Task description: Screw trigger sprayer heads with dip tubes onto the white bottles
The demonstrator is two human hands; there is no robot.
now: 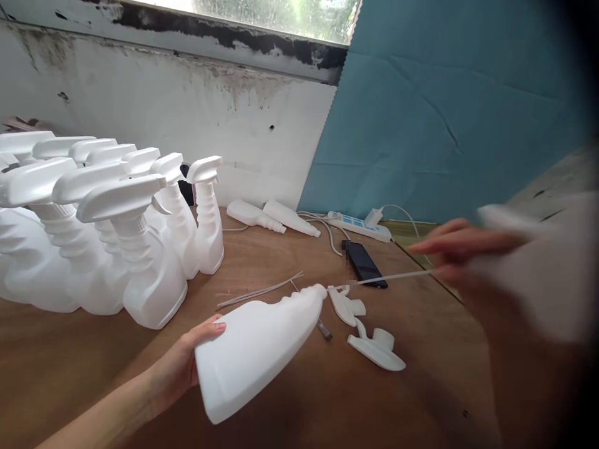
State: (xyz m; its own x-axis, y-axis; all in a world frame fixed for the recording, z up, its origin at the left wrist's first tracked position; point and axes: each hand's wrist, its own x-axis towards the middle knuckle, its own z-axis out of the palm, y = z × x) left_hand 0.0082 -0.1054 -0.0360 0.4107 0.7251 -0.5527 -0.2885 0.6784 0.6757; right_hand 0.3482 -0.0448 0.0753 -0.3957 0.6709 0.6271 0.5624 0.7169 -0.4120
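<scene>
Nearest me, my right fingers (461, 240), blurred, pinched a thin white plastic tube (397, 276); I could not identify the pale mass (556, 274) beside them. My left fingers (210, 328) grasped the base end of a white, ribbed-necked plastic bottle (262, 343), tilted above the brown wooden counter (430, 399). It seemed light, smooth, slightly yielding, best held around its body. Whether the tube's tip lay inside the bottle's mouth was indistinct.

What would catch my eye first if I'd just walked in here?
Probably the crowd of white spray bottles with trigger heads, standing on the left of the wooden table. Next, at front centre, the tilted headless bottle held by the left fingers. Then the thin pale tube reaching from the blurred right fingers toward that bottle's mouth.
</scene>
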